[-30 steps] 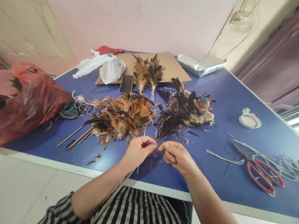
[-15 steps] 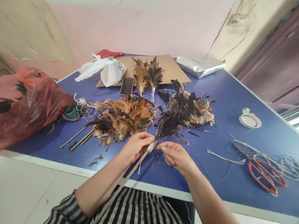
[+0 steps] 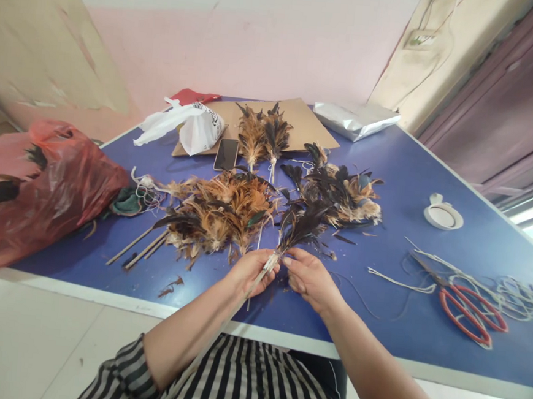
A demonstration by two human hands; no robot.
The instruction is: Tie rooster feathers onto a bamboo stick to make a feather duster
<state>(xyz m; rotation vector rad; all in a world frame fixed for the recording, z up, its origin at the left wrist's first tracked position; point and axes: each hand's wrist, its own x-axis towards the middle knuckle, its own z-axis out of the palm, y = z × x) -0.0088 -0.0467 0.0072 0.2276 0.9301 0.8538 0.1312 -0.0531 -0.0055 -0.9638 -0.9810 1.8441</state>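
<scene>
My left hand point(image 3: 250, 271) is closed round a thin wooden stick point(image 3: 260, 275) whose top carries a bunch of dark feathers point(image 3: 302, 224) bound with white string. My right hand point(image 3: 309, 280) is closed too, its fingertips pinching at the white binding beside the left hand. Both hands hover just above the blue table point(image 3: 435, 170) near its front edge. A heap of orange-brown feathers point(image 3: 219, 208) lies just beyond the left hand. A heap of dark and tan feathers point(image 3: 341, 190) lies beyond the right hand.
Red-handled scissors point(image 3: 468, 304) and loose white string point(image 3: 512, 296) lie at the right. A white round lid point(image 3: 443, 216) sits further back. A red plastic bag point(image 3: 37, 187) of feathers is at the left, bare sticks point(image 3: 140, 246) beside it. A phone point(image 3: 226, 154), white bag point(image 3: 193, 125) and cardboard point(image 3: 300, 119) lie behind.
The feather bunch on the stick was lifted slightly, then lowered again. Both hands have shifted a little along the binding; the left hand now grips lower on the stick.
</scene>
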